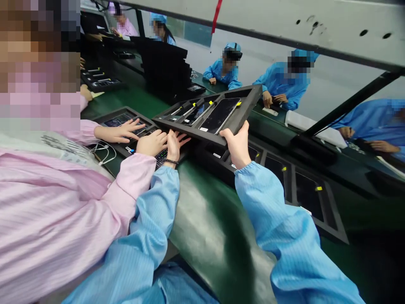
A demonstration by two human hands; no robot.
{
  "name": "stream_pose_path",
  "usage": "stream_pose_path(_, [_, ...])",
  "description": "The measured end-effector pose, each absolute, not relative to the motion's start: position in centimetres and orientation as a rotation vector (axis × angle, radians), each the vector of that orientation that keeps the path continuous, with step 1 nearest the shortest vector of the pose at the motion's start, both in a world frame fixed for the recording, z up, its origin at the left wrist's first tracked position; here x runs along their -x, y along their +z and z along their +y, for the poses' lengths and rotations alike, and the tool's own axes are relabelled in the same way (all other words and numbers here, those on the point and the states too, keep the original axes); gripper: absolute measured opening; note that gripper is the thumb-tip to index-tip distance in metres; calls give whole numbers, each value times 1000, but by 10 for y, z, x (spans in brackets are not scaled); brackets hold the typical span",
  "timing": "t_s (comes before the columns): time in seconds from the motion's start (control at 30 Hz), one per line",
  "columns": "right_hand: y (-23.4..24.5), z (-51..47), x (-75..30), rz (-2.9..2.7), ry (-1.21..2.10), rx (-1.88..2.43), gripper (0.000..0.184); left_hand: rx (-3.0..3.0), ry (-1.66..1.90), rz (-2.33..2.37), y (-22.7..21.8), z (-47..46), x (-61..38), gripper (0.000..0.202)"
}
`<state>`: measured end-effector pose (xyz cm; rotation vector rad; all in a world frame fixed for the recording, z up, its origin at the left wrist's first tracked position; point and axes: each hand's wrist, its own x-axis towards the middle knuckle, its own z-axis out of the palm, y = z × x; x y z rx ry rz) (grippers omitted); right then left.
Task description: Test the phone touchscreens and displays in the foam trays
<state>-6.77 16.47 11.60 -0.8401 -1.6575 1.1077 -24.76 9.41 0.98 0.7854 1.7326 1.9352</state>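
Observation:
My right hand [237, 144] grips the near right corner of a black foam tray [243, 116], thumb on the top rim. The tray is lifted and tilted, its left end lower. In its slots lie several phone-like screens [220, 115] with yellow tabs and small white labels. My left hand [174, 146], with a beaded bracelet at the wrist, is just below the tray's near left edge. Its fingers are stretched and apart; whether it bears any weight I cannot tell. Beneath the raised tray, another black tray [337, 219] with similar screens rests on the green table.
At my left, a co-worker in pink has both hands [122, 131] over another tray [107, 116], beside a white cable [106, 154]. A tall stack of black trays [164, 65] stands behind. Co-workers in blue [284, 82] sit across. A metal beam [268, 21] crosses overhead.

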Motion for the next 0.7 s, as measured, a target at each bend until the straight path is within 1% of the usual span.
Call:
stream_pose_path(0.1, [116,171,76,-1663,1120,863,57,-838,1828,1894,0,91,247,44])
stream_pose_path(0.17, [116,173,79,-1673,1136,877,55,-912,1715,1986,-6,93,245,41])
stream_pose_path(0.27, [115,172,84,-1685,1160,893,53,-1042,1561,2060,-13,100,240,35])
stream_pose_path(0.33, [116,172,87,-1692,1174,900,53,-1108,1495,2086,-16,106,237,35])
stream_pose_path(0.5, [121,174,94,-1719,1204,880,54,-1154,1409,2138,-21,108,230,34])
stream_pose_path(0.7, [119,173,110,-1753,1287,868,55,-1006,1406,2223,-18,106,234,36])
